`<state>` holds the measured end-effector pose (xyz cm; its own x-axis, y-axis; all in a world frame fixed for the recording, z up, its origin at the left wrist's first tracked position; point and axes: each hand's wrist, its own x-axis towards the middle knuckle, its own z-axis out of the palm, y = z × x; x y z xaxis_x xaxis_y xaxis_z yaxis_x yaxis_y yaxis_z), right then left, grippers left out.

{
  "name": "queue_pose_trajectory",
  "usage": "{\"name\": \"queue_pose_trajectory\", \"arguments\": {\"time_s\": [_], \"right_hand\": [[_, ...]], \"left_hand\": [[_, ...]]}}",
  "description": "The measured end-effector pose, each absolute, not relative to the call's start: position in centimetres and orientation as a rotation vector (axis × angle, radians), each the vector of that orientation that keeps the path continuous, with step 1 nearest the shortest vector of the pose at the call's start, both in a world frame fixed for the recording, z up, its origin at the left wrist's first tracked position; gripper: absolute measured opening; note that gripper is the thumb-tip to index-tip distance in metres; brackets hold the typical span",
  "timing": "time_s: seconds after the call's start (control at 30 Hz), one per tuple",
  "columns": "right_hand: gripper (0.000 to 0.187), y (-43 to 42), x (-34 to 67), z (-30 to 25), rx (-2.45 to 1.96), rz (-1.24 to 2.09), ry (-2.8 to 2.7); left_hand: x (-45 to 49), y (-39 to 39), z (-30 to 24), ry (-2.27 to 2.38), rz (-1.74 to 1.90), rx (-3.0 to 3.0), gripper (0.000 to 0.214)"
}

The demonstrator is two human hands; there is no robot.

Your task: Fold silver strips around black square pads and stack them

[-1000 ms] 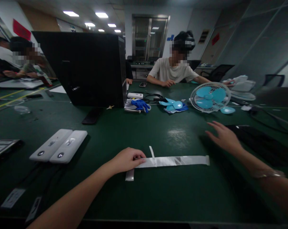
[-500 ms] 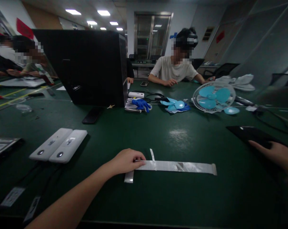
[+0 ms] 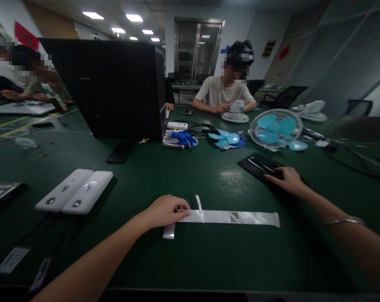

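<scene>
My left hand [image 3: 166,211] rests on the green table [image 3: 208,260], fingers curled, pinching the left end of a long silvery strip [image 3: 236,217] that lies flat and runs to the right. A short second strip [image 3: 169,231] sticks out below my fingers. My right hand [image 3: 287,180] lies on a flat black slab [image 3: 261,166] at the right, fingers laid over its near edge.
Two white oblong devices [image 3: 75,196] lie at the left. A big black box [image 3: 111,88] stands behind, with a phone [image 3: 120,152] before it. Blue gloves [image 3: 185,138], blue fan blades [image 3: 228,139] and a white fan [image 3: 276,128] lie further back. A person [image 3: 224,94] sits opposite.
My right hand swung out to the far right onto the black slab, then came back left with the slab under it. The left hand stayed on the strip.
</scene>
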<state>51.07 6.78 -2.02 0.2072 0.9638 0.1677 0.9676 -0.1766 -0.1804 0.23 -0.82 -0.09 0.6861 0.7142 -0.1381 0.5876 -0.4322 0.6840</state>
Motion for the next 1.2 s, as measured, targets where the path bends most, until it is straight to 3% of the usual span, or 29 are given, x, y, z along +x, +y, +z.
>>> {"name": "queue_pose_trajectory", "arguments": {"time_s": [0.27,0.47,0.8,1.07,1.13,1.2], "right_hand": [[0.056,7.2,35.5,-2.0,-1.503,0.287,-2.339],[0.046,5.5,28.7,-0.1,-1.21,0.481,-2.542],[0.04,4.8,25.3,0.7,-1.079,0.625,-2.585],[0.073,-1.3,25.5,3.3,-1.169,0.604,-2.644],[0.069,-2.0,25.3,3.0,-1.172,0.488,-2.673],[0.053,-2.0,25.3,2.4,-1.152,0.395,-2.696]], "left_hand": [[0.3,-1.2,0.5,0.972,0.251,2.254,0.027],[0.2,-1.0,0.3,0.97,0.326,2.413,0.026],[0.0,-0.6,0.0,1.089,0.318,2.407,0.028],[0.1,-0.4,-0.3,1.168,0.337,2.392,0.031],[0.1,-0.4,-0.4,1.182,0.371,2.333,0.029],[0.2,-0.3,-0.3,1.2,0.417,2.261,0.029]]}}
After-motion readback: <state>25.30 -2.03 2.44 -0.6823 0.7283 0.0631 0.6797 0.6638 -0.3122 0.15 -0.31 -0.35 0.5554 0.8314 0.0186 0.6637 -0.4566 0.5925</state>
